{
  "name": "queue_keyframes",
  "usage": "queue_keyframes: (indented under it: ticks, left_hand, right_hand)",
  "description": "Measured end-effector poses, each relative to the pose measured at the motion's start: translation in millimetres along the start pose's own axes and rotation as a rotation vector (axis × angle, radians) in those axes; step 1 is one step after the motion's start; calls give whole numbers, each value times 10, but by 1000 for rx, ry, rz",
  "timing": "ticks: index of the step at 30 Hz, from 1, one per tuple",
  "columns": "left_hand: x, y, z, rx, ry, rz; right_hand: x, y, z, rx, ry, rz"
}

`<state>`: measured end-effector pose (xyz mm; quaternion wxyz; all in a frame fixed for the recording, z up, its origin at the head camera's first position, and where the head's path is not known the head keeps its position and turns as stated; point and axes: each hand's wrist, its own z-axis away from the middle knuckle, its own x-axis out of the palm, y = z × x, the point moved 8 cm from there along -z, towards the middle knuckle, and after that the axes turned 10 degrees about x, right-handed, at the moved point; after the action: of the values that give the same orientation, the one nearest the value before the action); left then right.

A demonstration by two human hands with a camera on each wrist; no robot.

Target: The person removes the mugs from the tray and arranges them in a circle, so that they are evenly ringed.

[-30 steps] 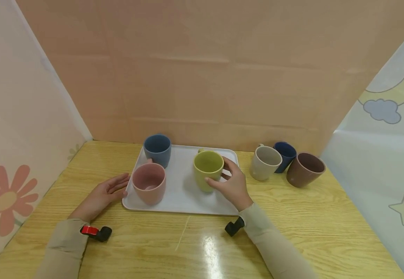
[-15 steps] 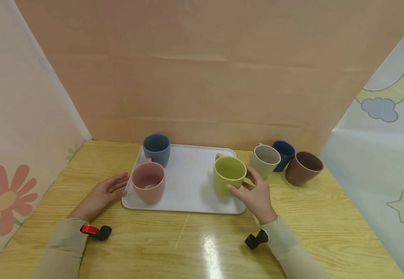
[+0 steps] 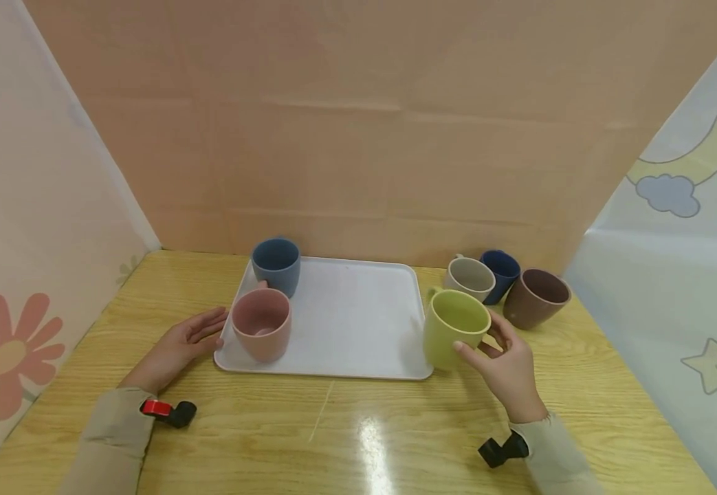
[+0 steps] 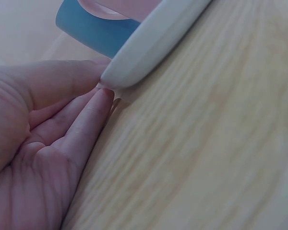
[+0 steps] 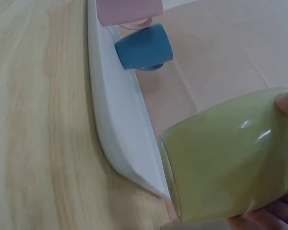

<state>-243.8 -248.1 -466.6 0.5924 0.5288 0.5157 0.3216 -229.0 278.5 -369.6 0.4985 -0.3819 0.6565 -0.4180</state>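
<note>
A yellow-green mug point(image 3: 454, 328) is held upright by my right hand point(image 3: 506, 368), thumb on the near side and fingers round the right side. It is just past the white tray's point(image 3: 358, 316) right edge; in the right wrist view its base is off the wooden table. My left hand point(image 3: 175, 349) lies by the tray's left edge with fairly straight fingers; in the left wrist view the fingertips point(image 4: 104, 96) touch the tray's rim. On the tray's left side stand a pink mug point(image 3: 262, 330) and, behind it, a grey-blue mug point(image 3: 276, 265).
To the right of the tray, a cream mug point(image 3: 469, 275), a dark blue mug point(image 3: 501, 271) and a brown mug point(image 3: 534, 300) stand close together near the back wall point(image 3: 358, 137). The cream mug is partly hidden by the yellow-green one. Printed side walls border the wooden table point(image 3: 259, 440).
My right hand has carried the yellow-green mug rightward and a little nearer, from over the tray to beyond its right edge. The left hand and the other mugs have stayed put.
</note>
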Motion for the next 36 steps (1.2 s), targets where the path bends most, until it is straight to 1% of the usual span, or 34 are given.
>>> queue_keyframes:
  ticks: [4, 10, 19, 24, 29, 33, 36]
  left_hand:
    - [-8, -1, 9, 4, 0, -5]
    - [-14, -25, 5, -10, 3, -27]
    - [1, 28, 13, 9, -1, -35]
    - [3, 2, 5, -6, 3, -13]
    - [6, -21, -1, -14, 1, -15]
    - [3, -27, -4, -14, -1, -25]
    - [2, -20, -5, -11, 0, -19]
  right_hand:
    - [-114, 88, 24, 28, 27, 43]
    - [-204, 201, 58, 47, 47, 42]
    - [-281, 247, 114, 37, 77, 128]
    - [-336, 287, 141, 44, 96, 157]
    - [-397, 338, 159, 76, 143, 159]
    - [-433, 391, 165, 110, 185, 129]
    - [-437, 410, 169, 116, 209, 99]
